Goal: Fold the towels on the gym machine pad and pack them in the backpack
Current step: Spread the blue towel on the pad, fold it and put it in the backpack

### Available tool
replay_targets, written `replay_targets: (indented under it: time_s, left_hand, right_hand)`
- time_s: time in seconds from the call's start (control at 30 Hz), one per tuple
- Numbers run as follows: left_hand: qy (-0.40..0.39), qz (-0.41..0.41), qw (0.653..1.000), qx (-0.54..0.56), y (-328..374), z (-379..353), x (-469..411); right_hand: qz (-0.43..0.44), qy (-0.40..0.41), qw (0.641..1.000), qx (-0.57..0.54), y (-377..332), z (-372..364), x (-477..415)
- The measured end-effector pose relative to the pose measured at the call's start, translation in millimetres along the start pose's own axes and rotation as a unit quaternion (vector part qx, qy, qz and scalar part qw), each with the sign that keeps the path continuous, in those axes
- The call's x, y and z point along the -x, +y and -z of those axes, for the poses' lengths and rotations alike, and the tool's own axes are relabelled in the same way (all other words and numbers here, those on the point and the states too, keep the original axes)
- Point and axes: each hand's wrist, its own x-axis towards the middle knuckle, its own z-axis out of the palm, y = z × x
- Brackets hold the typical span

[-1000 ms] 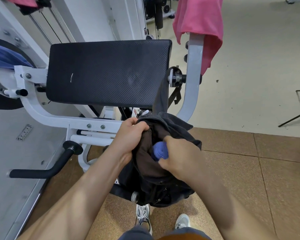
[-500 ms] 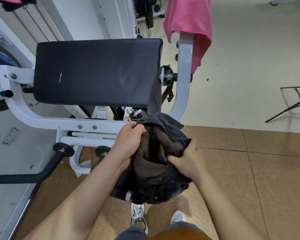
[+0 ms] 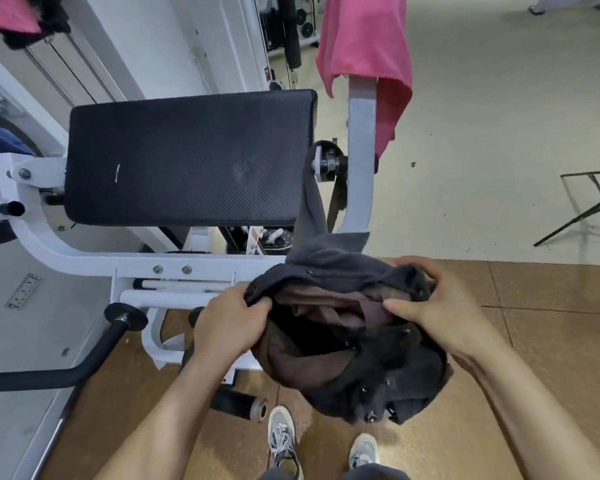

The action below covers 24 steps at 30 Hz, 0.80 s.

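With the blue towel now gone inside the backpack (image 3: 343, 362), left hand (image 3: 226, 327) and right hand (image 3: 433, 306) both clutch its rim below the pad (image 3: 187, 157) (one packed; the pink towel (image 3: 364, 46) hangs right of it).

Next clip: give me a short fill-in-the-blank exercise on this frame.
The left hand and right hand both grip the rim of the ____.
The towel draped over the machine's grey upright is ____.
The machine's pad is coloured ____.
Missing words: backpack; pink; black.
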Motion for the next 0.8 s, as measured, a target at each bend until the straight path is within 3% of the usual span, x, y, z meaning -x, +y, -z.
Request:
replay_targets:
  time_s: [0.07,0.13,0.2,0.27,0.33,0.43,0.5,0.6,0.7,0.8]
  left_hand:
    - [0.023,-0.017,0.996,-0.081,6,12,-2]
    - [0.031,-0.044,0.975,-0.216,9,23,-9]
    - [0.101,-0.094,0.935,-0.326,8,24,-11]
    - [0.134,-0.197,0.926,-0.292,16,10,5]
    - [0.032,-0.291,0.928,-0.231,25,-16,28]
    - [-0.136,-0.265,0.932,-0.207,34,-41,24]
    - [-0.179,-0.263,0.934,-0.159,40,-51,6]
    - [-0.203,-0.273,0.922,-0.185,51,-72,1]
    - [-0.222,-0.267,0.924,-0.159,46,-87,6]
    - [-0.119,-0.241,0.955,-0.126,28,-79,7]
  right_hand:
    - [-0.033,-0.001,0.987,-0.159,1,10,6]
    - [-0.048,-0.008,0.987,-0.154,0,6,10]
    - [-0.039,-0.023,0.993,-0.11,-5,-9,11]
    - [-0.026,-0.04,0.991,-0.122,-11,-23,13]
    - [-0.017,-0.034,0.992,-0.116,-15,-30,15]
    - [-0.023,-0.054,0.994,-0.091,-15,-33,19]
    - [-0.02,-0.07,0.991,-0.115,-11,-31,23]
    - [-0.027,-0.06,0.989,-0.132,1,-22,16]
    - [-0.001,-0.02,1.0,-0.005,27,-16,1]
    - [-0.022,0.016,0.995,0.1,60,-16,-12]
